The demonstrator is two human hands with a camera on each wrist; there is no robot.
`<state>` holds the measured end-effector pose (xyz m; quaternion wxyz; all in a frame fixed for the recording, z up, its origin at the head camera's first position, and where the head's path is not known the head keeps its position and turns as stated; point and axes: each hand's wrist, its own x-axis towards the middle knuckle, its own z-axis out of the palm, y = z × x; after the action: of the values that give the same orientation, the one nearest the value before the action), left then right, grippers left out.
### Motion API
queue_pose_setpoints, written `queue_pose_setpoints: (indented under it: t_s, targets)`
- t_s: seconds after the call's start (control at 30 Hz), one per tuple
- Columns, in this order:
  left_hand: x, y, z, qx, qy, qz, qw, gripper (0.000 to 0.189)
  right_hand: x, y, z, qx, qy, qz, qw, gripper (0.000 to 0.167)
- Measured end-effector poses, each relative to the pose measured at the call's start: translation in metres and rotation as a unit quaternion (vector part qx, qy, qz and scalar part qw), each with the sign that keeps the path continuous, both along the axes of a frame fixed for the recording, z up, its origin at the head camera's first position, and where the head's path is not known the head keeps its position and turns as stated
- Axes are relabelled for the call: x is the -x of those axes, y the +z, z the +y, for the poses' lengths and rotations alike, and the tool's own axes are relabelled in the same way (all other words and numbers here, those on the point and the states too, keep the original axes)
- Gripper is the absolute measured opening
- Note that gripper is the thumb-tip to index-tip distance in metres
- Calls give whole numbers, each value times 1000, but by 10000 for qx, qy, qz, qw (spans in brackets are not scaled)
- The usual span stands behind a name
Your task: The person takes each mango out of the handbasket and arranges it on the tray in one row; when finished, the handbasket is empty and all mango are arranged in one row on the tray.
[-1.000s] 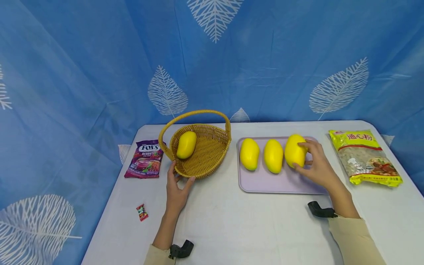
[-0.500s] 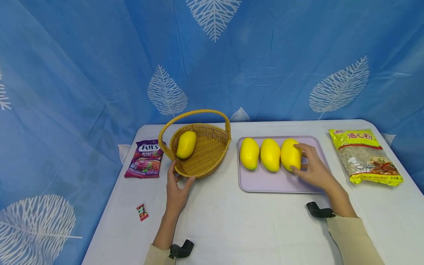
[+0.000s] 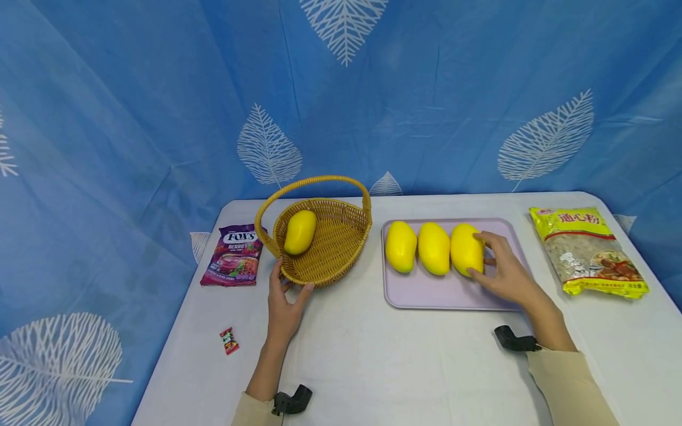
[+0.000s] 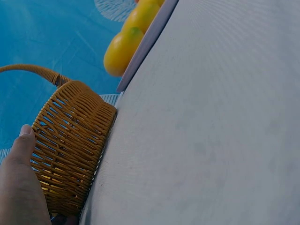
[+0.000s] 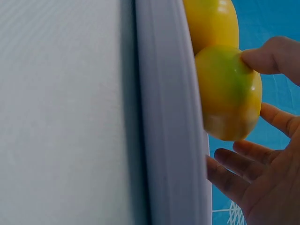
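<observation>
On the left of the head view stands a wicker basket with a tall arched handle and one yellow mango inside. My left hand holds the basket's near side, thumb at the rim in the left wrist view. To the right, a lilac tray bears a row of yellow mangoes: the left one, the middle one and the right one. My right hand grips the right mango, thumb on its near end and forefinger on its side; the other fingers spread beside it.
A purple candy bag lies left of the basket, and a small red wrapped candy lies nearer the front. Right of the tray is a yellow pasta bag. A blue leaf-print cloth hangs behind the white table.
My right hand has moved the right mango slightly left and down onto the tray, and the middle mango has shifted left. The left hand and basket have stayed still.
</observation>
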<state>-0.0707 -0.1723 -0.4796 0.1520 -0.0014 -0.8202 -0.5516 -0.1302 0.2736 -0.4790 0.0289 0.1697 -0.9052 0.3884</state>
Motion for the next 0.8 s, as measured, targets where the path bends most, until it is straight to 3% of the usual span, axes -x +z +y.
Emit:
queue_pose_setpoints:
  t_s: [0.8]
  targets:
    - [-1,0,0,74,-19,-2,10000,80,-7,1,4,31,33,317,9995,79]
